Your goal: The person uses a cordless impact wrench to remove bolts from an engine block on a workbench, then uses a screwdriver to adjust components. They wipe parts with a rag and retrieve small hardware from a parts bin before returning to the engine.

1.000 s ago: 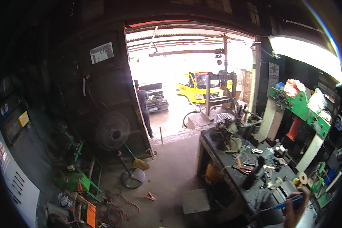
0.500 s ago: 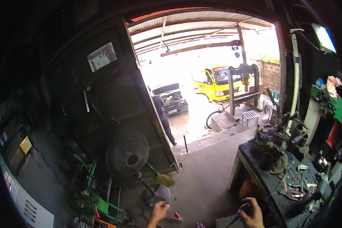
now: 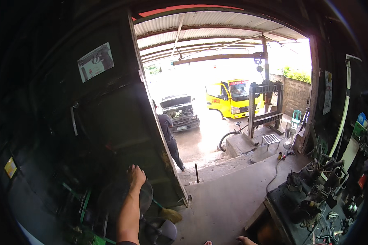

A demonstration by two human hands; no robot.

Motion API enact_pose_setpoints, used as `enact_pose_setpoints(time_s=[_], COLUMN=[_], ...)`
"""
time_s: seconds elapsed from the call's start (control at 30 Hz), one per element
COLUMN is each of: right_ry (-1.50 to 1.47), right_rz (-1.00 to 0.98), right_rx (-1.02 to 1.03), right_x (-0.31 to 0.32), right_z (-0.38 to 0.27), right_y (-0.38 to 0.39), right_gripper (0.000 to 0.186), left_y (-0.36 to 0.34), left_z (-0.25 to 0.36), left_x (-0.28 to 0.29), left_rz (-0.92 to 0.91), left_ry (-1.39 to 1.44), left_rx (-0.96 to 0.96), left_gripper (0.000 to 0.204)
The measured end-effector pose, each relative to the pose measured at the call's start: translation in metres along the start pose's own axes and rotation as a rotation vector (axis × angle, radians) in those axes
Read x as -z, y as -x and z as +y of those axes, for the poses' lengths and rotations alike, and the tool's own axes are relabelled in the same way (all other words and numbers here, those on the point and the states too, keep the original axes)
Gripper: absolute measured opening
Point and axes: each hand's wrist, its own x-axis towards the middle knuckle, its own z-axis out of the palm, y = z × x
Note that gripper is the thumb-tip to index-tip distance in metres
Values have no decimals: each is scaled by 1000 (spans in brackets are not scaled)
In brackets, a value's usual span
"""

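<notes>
A round wire fan [image 3: 147, 201] stood beyond the left hand [image 3: 137, 176], fingers curled, hold unclear; the cropped right hand's [image 3: 246, 241] grip couldn't be told. Grey floor [image 3: 227, 192] met a dark door [image 3: 118, 118].

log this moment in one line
left hand: in front of fan, grip unclear | right hand: partly seen, lower edge | bench: right side, cluttered | yellow truck: outside

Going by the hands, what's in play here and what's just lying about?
Likely in play: left hand; pedestal fan, nearest it, contact unclear; right hand, partly cut off.

Lying or standing about: straw broom; slatted stool; bicycle; green plastic chair.
</notes>
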Motion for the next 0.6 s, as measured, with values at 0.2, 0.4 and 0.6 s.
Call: enact_pose_setpoints(time_s=[0.2, 0.4, 0.6], right_ry=[158, 75, 56], right_rz=[29, 84, -59], right_rx=[-266, -322, -201], right_x=[-1, -19, -39], right_z=[37, 46, 60], right_y=[-62, -156, -245], right_gripper=[41, 39, 38], left_y=[-48, 6, 55], left_z=[-14, -29, -52], left_x=[-79, -39, 22], left_rz=[-296, -573, -517], left_ry=[-571, -672, -493], left_rx=[-166, -647, -703], left_gripper=[87, 78, 62])
